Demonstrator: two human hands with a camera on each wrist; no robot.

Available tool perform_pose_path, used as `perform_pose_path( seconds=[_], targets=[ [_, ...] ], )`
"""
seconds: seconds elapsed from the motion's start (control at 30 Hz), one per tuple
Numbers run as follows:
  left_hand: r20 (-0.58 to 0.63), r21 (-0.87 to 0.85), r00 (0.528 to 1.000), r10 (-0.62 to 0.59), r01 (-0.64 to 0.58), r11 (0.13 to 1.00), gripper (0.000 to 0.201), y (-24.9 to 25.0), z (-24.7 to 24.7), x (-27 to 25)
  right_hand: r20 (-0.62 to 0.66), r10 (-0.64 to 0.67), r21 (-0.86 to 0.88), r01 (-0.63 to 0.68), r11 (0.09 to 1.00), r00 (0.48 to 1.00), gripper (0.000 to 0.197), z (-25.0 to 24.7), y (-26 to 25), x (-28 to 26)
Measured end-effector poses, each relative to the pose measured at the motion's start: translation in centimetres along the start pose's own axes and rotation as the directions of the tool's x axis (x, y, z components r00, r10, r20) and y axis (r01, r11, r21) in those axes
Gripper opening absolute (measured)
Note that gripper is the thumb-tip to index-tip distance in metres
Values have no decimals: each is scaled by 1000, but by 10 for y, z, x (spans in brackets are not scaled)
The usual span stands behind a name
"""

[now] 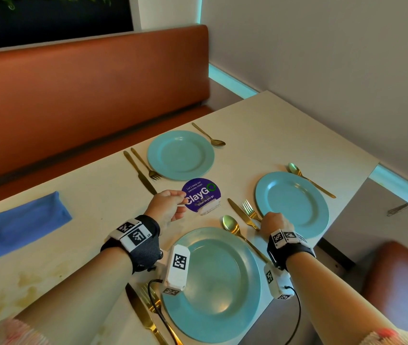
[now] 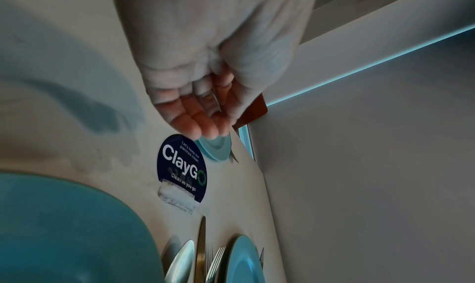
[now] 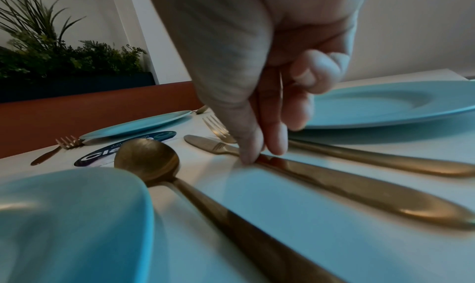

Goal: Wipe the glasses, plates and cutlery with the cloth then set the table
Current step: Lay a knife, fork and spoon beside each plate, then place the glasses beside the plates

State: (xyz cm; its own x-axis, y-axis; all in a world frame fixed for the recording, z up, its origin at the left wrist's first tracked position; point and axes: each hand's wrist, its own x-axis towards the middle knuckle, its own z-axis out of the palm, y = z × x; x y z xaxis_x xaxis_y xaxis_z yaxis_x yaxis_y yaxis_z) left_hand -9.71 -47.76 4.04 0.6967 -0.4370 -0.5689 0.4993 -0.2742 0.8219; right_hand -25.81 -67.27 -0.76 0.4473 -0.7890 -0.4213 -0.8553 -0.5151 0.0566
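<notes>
Three teal plates lie on the white table [image 1: 285, 125]: a near plate [image 1: 223, 270], a right plate [image 1: 292, 205] and a far plate [image 1: 180, 155]. Gold cutlery flanks each. My right hand [image 1: 272, 220] reaches down between the near and right plates, and in the right wrist view its thumb and forefinger [image 3: 262, 155] pinch the gold knife [image 3: 359, 188] lying flat there. A fork [image 3: 385, 161] lies to the knife's right and a spoon [image 3: 146, 159] to its left. My left hand [image 1: 170, 205] hovers empty over the table, fingers loosely curled. The blue cloth [image 1: 16, 225] lies folded at the far left.
A round purple ClayGo sticker [image 1: 203, 195] sits on the table between the plates, just past my left fingertips. An orange bench [image 1: 86, 95] runs behind the table and a wall stands to the right. Yellowish stains [image 1: 28, 290] mark the table at the near left.
</notes>
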Motion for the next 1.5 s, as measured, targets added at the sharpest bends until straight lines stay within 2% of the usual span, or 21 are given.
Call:
perform_pose_path(
  seconds=[0.3,0.37,0.57,0.63,0.7,0.8,0.87,0.93,1.03,1.13,1.33,1.5],
  targets=[
    [-15,-25,1000,27,-27,999,8,4,-16,-24,-68,-22,4,22,1000,997,17,-34,-13,-24],
    [-15,-35,999,38,-39,999,13,3,-22,-35,-91,-43,31,46,998,995,21,-45,-20,-38],
    [-60,-53,993,104,-107,993,13,-7,-42,-84,-110,-230,102,241,965,967,38,-63,-50,-98],
    [-121,-56,982,144,-152,987,9,-13,-52,-104,-142,-273,209,298,931,951,41,-62,-62,-117],
    [-203,-46,961,185,-198,979,15,-19,-65,-123,-156,-340,244,370,896,927,48,-60,-76,-135],
    [-321,11,909,267,-278,960,21,-31,-92,-149,-156,-466,191,490,851,871,59,-59,-102,-159],
    [-409,48,862,299,-307,950,19,-43,-111,-163,-139,-552,166,569,805,822,58,-61,-122,-177],
    [-487,67,819,304,-312,948,19,-55,-129,-177,-87,-634,153,639,754,769,52,-61,-141,-196],
    [-555,74,784,279,-288,955,24,-81,-147,-200,-42,-725,139,723,677,688,48,-48,-164,-231],
    [-628,97,730,269,-270,958,27,-109,-160,-224,10,-761,215,742,635,649,51,-19,-180,-260],
    [-769,220,543,337,-270,937,38,-144,-204,-249,149,-795,232,760,606,588,70,28,-210,-302],
    [-872,295,362,331,-152,943,63,-176,-251,-270,181,-794,235,759,607,580,86,66,-233,-331]
  ],
)
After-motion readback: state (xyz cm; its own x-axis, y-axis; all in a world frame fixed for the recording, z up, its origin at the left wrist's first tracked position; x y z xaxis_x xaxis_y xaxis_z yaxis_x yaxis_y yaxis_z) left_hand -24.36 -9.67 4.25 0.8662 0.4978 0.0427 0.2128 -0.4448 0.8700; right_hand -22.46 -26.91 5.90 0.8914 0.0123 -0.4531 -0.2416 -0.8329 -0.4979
